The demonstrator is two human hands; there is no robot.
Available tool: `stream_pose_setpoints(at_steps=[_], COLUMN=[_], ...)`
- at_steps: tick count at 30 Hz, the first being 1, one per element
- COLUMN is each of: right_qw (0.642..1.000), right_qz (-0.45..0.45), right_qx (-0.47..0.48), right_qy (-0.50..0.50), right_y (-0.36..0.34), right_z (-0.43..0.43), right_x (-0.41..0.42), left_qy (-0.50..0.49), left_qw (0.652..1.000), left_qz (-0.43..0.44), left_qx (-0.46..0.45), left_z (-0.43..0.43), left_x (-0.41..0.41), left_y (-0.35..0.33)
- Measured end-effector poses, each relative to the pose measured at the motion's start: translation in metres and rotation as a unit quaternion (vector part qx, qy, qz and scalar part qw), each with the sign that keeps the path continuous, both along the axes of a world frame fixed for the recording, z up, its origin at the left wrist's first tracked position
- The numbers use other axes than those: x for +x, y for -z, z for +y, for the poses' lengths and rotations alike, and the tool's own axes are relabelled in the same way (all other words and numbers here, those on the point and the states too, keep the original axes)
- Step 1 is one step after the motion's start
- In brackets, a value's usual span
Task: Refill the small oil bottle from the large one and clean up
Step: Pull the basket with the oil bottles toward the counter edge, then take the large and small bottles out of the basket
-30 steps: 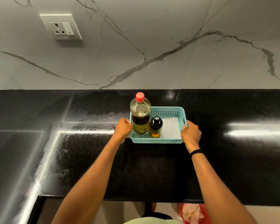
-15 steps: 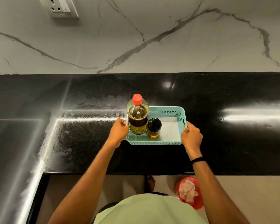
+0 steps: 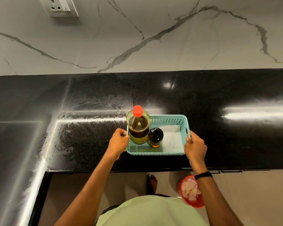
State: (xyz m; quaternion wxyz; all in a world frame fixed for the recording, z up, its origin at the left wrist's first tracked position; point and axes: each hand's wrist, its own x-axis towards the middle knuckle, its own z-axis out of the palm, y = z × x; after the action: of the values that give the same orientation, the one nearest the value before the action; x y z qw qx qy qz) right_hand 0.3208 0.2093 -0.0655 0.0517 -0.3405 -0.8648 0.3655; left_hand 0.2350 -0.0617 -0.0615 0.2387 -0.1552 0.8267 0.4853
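A teal plastic basket [image 3: 157,153] sits on the black counter near its front edge. Inside, at the left, stands the large oil bottle [image 3: 138,127] with a red cap and dark oil. The small oil bottle [image 3: 155,137], black-capped with amber oil at the bottom, stands right beside it. A white cloth or paper [image 3: 172,139] lies flat in the basket's right half. My left hand [image 3: 118,141] grips the basket's left wall. My right hand [image 3: 195,148] grips its right wall at the handle slot.
The glossy black counter [image 3: 219,131] runs left and right, with smear marks left of the basket. A marble wall with a socket [image 3: 59,6] rises behind. On the floor below stand a red bin [image 3: 191,191] with crumpled paper and a bare foot [image 3: 152,183].
The basket, held by both hands, has come nearer to the counter's front edge. My view has tilted down, showing more floor, the red bin and my shirt.
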Motion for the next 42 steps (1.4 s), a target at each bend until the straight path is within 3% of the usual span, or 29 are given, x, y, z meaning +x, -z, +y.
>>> stream_pose_setpoints(at_steps=[12,17,20,25,31,42], right_qw=[1.0,0.996,0.99,0.969,0.931,0.955], right_qz=[-0.015,0.023,0.058,-0.013,-0.029,0.021], right_qx=[-0.015,0.077,0.091,0.002,-0.018,-0.071], right_qy=[-0.006,-0.033,-0.088,-0.248,-0.363,-0.289], right_y=[-0.01,-0.031,-0.052,-0.091,-0.105,-0.105], right_z=[-0.002,-0.012,-0.021,-0.045,-0.076,-0.087], right_x=[0.005,-0.003,-0.014,-0.034,-0.052,-0.053], left_qy=[0.013,0.04,0.06,0.132,0.198,0.236], left_qw=[0.997,0.991,0.988,0.97,0.946,0.938], left_qz=[0.038,0.078,0.112,0.171,0.222,0.248], left_qx=[-0.066,-0.102,-0.089,-0.113,-0.132,-0.055], left_z=[0.001,-0.003,-0.005,-0.005,-0.004,-0.004], left_x=[0.008,0.008,0.007,0.007,-0.005,-0.015], left_y=[-0.018,-0.042,-0.056,-0.076,-0.094,-0.093])
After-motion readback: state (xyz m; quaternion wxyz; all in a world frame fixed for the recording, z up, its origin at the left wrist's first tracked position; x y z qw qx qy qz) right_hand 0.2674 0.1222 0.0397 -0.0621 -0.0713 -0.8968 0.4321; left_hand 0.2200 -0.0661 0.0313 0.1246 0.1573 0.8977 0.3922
